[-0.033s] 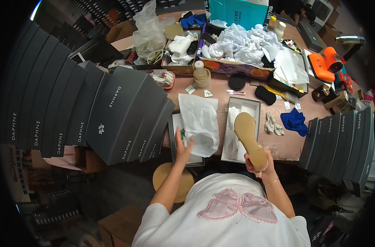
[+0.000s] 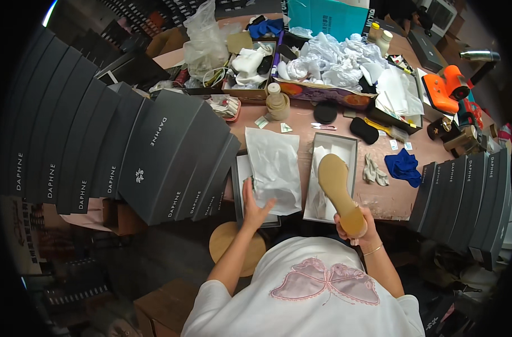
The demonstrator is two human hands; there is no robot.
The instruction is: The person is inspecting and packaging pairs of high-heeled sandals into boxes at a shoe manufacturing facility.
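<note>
My right hand (image 2: 358, 226) grips a shoe (image 2: 333, 174) by its heel end, with the tan sole turned up toward me. The shoe hangs over an open grey shoe box (image 2: 352, 154) with white tissue paper (image 2: 319, 194) inside. My left hand (image 2: 256, 209) has its fingers spread, thumb apart, at the lower left part of a white paper sheet (image 2: 274, 163). That sheet lies over a second open grey piece of a shoe box (image 2: 240, 188), hiding most of it. Whether the left fingers press on the paper is unclear.
Dark shoe boxes stack high on the left (image 2: 172, 151) and on the right (image 2: 464, 202). Behind are a carton of crumpled white paper (image 2: 334, 62), a bottle (image 2: 277, 104), a black pad (image 2: 362, 130), a blue cloth (image 2: 403, 167) and an orange tool (image 2: 444, 90).
My left hand has shifted slightly to the right, its thumb now over the paper. The shoe has tilted a little in my right hand. A green-blue patch by my left fingers is now hidden.
</note>
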